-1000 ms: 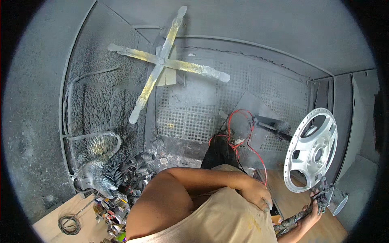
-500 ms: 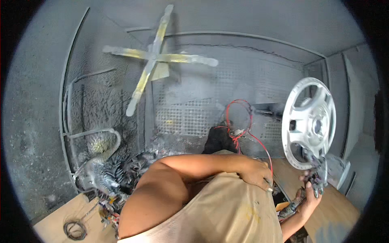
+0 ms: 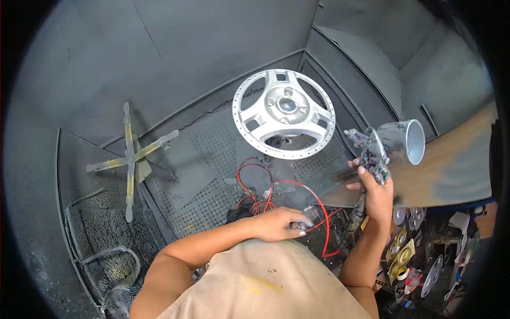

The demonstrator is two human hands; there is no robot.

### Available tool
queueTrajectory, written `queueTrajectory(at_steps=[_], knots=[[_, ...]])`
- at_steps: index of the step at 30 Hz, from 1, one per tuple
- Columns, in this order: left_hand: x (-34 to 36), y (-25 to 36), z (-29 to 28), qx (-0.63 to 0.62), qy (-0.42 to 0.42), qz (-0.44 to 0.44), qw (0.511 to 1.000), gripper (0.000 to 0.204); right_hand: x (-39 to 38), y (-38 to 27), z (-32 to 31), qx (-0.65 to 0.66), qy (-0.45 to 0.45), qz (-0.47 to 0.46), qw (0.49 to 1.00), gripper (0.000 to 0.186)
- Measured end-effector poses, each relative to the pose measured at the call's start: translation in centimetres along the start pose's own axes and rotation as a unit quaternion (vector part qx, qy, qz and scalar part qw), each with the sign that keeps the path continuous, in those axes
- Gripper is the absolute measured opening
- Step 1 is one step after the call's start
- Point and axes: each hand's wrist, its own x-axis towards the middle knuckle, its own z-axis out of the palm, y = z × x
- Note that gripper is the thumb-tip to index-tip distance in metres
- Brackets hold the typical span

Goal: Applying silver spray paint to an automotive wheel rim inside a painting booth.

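Observation:
My right hand (image 3: 377,191) grips a paint-crusted spray gun (image 3: 372,154) with a large metal cup (image 3: 404,139) on top and a dark hose fitting below. Just left of the gun's tip is a silver five-hole hub section of a spoked wheel face (image 3: 276,117), with small holes round its rim. My left hand (image 3: 281,226) is closed in front of my beige top (image 3: 255,276), beside the red hose (image 3: 324,218); what its greyish fingertips hold, if anything, I cannot make out.
A taped cross stand (image 3: 130,159) is at left, near bent, crusted tubing (image 3: 119,250). The grey booth floor has perforated panels (image 3: 199,207), with red hose coiled on it. A plywood board (image 3: 446,170) lies at right, above stacked discs and clutter (image 3: 404,250).
My view has swung rightward, so the cross stand and wheel appear further left and the clutter at right shows. The wheel now faces me more squarely. The gun stays in my right hand.

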Motion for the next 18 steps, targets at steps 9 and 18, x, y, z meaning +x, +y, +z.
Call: queueTrajectory(at_steps=[9,18], knots=[[6.3,3.1,7.5,-0.131,-0.056,-0.019,0.990,0.026,-8.6,3.2,-2.9,0.078,-0.036,0.058,0.995,0.031],[5.8,4.4,7.9,-0.138,-0.126,-0.010,0.982,0.017,-12.5,1.8,-2.6,0.088,0.020,0.095,0.991,0.023]])
